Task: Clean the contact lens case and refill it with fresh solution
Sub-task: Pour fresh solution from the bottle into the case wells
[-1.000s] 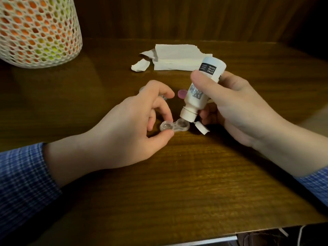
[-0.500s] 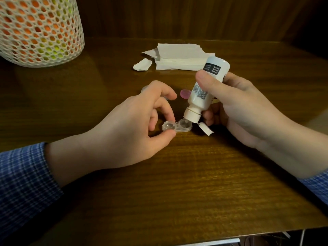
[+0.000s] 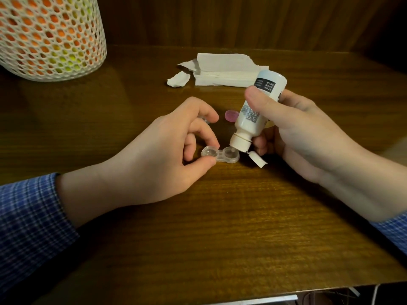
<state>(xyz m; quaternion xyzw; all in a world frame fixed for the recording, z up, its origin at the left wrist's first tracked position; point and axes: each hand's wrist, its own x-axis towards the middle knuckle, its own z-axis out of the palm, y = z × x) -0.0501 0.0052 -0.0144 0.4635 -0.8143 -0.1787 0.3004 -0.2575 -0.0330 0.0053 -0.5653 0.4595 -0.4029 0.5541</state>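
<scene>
Just beside the left hand point(image 3: 154, 150), which pinches the lens case point(image 3: 220, 155) steady on the surface point(image 3: 220, 227), the right hand point(image 3: 297, 133) grips the tilted bottle point(image 3: 253, 115), nozzle over the right well to fill it.

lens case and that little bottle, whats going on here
A person is refilling a clear contact lens case on a wooden table. The left hand pinches the case's left well to steady it. The right hand holds a white solution bottle tipped nozzle-down over the right well, its flip cap hanging open. A pink lid and torn tissue lie behind.
</scene>
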